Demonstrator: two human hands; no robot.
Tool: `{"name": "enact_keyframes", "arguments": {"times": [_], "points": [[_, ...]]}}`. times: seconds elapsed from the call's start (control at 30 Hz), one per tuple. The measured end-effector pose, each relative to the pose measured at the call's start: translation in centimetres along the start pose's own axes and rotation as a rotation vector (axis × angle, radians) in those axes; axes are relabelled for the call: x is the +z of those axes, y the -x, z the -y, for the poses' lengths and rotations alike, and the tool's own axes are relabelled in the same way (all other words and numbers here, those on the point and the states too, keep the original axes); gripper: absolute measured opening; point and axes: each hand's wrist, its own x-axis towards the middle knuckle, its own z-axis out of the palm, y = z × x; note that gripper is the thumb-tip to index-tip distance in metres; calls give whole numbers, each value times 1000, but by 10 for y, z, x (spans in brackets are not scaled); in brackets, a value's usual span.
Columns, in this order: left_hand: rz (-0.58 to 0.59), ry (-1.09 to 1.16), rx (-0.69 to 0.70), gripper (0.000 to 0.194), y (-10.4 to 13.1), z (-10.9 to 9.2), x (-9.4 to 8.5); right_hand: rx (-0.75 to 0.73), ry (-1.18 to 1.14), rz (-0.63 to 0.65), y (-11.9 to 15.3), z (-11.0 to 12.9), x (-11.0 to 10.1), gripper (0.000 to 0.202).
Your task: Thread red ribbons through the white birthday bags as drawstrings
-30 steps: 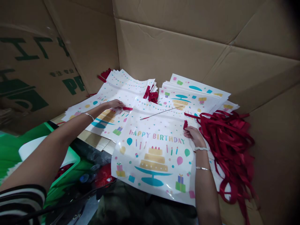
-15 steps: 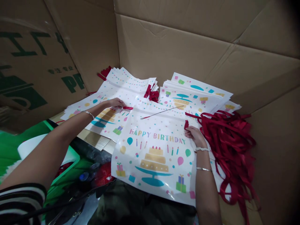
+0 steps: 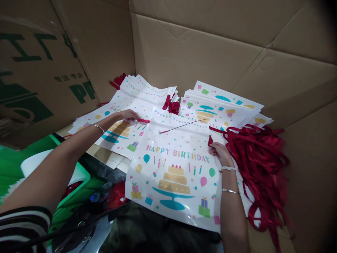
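Observation:
A white birthday sheet [image 3: 173,175] with a cake print lies in front of me, its lower part over my lap. At its upper left edge, my left hand [image 3: 131,115] pinches a short red ribbon end [image 3: 143,121]. My right hand [image 3: 218,150] is closed on a small red ribbon piece [image 3: 210,141] at the sheet's right side. A long thin needle-like wire [image 3: 183,127] rests across the top of the sheet, touched by neither hand.
Stacked printed sheets lie at the back left [image 3: 142,89] and back right [image 3: 223,96]. A heap of red ribbons [image 3: 260,168] is on the right. Cardboard walls [image 3: 195,45] rise behind. A green-rimmed tray [image 3: 85,179] stands at the lower left.
The view has shifted very slightly. Both hands keep nearly the same places on the ribbon pieces.

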Motion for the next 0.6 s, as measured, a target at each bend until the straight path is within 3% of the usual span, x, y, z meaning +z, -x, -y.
{"name": "enact_keyframes", "arguments": {"times": [0.5,0.6], "points": [[60,-24,38,40,10,0,-2,13,-1,-31,3,3,3,24],[81,-62,101,40,12,0,-1,14,-4,-28,1,2,2,25]]}}
